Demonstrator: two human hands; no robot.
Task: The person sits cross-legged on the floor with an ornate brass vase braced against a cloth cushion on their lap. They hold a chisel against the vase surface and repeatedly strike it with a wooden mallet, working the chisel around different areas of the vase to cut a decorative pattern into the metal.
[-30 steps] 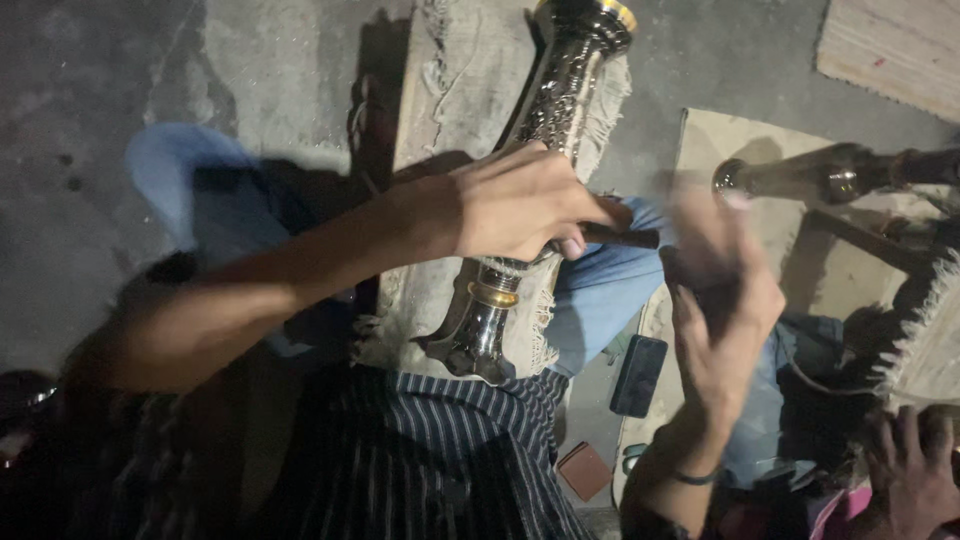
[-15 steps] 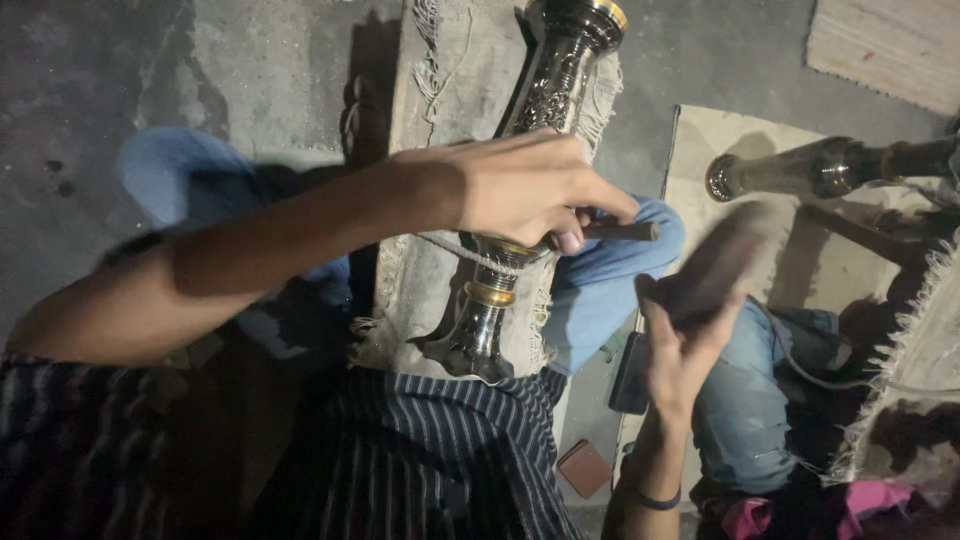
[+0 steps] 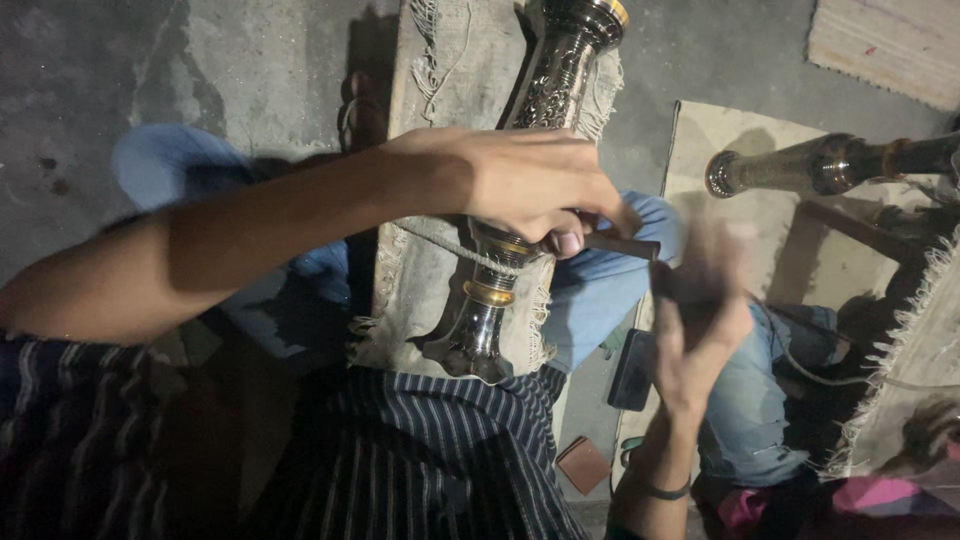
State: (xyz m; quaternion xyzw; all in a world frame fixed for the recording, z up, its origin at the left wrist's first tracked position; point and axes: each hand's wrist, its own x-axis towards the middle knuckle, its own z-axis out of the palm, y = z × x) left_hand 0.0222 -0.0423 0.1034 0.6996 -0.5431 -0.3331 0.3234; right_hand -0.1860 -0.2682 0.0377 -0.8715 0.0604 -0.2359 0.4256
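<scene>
L hand (image 3: 520,185) clamped on thin dark tool (image 3: 620,244), tip against ornate metal vase (image 3: 520,200) lying along cloth-covered plank (image 3: 440,150); R hand (image 3: 700,320) blurred, grip unclear w/ dark object. Risk: tool skids off rounded metal, scars pattern; vase rolls toward plank edge

A metalcraft workshop run on a bare concrete floor (image 3: 200,60): engraved brass vases (image 3: 545,90) lie on frayed burlap-covered planks (image 3: 440,100), another vase (image 3: 800,165) alongside.
</scene>
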